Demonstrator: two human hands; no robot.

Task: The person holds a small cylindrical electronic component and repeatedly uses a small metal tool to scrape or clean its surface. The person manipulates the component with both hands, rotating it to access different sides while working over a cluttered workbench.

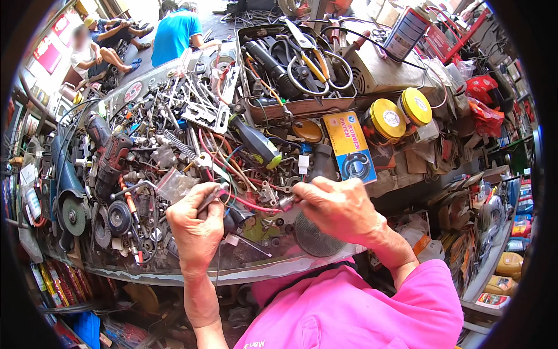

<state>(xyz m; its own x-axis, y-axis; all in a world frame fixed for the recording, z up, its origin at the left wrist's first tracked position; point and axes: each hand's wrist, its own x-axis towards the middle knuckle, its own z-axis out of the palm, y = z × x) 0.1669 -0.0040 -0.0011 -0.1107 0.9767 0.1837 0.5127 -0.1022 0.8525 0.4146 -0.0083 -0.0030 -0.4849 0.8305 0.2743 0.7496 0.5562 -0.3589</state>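
My left hand is closed, its thumb and fingers pinching a small dark metal piece whose kind I cannot make out. A thin dark strand hangs below that hand. My right hand is closed too, pinching a short silvery cylindrical metal part at its fingertips. Between the hands a red wire curves over the littered bench; whether it joins either part I cannot tell. Just beyond lie a screwdriver with a dark and green handle and a white connector. A round dark mesh disc sits under my right wrist.
Tools and loose parts cover the bench, including a cordless drill and an angle grinder at left. Behind stand a metal tool box, a yellow-and-blue box and yellow-lidded tins. A person in blue sits beyond.
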